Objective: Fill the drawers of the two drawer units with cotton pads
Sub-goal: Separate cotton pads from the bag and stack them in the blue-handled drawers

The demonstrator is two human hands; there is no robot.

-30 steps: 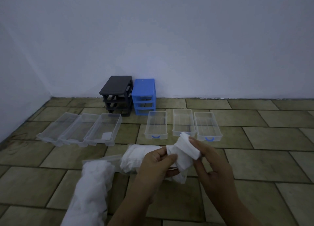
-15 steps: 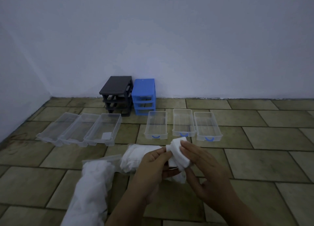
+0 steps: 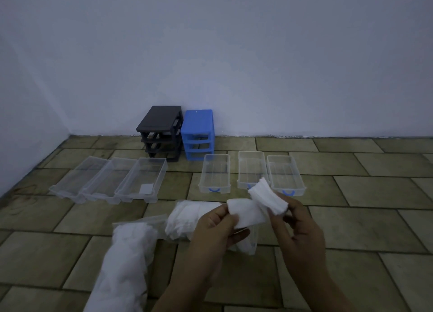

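Observation:
My left hand (image 3: 214, 227) pinches a stack of white cotton pads (image 3: 246, 214). My right hand (image 3: 298, 232) grips a smaller stack of cotton pads (image 3: 267, 195), held just right of the first one. A black drawer unit (image 3: 161, 131) and a blue drawer unit (image 3: 198, 133) stand with no drawers in them against the far wall. Three clear drawers (image 3: 112, 179) lie in a row at the left; the rightmost one (image 3: 143, 179) holds one pad (image 3: 146, 189). Three clear drawers with blue handles (image 3: 251, 171) lie at the right.
A clear plastic bag of cotton pads (image 3: 126, 262) lies on the tiled floor at the lower left. A second bag of pads (image 3: 187, 218) lies behind my left hand. White walls close the left side and the back.
My right hand has pulled a smaller stack of pads off the bunch, up and to the right. My left hand keeps the other pads.

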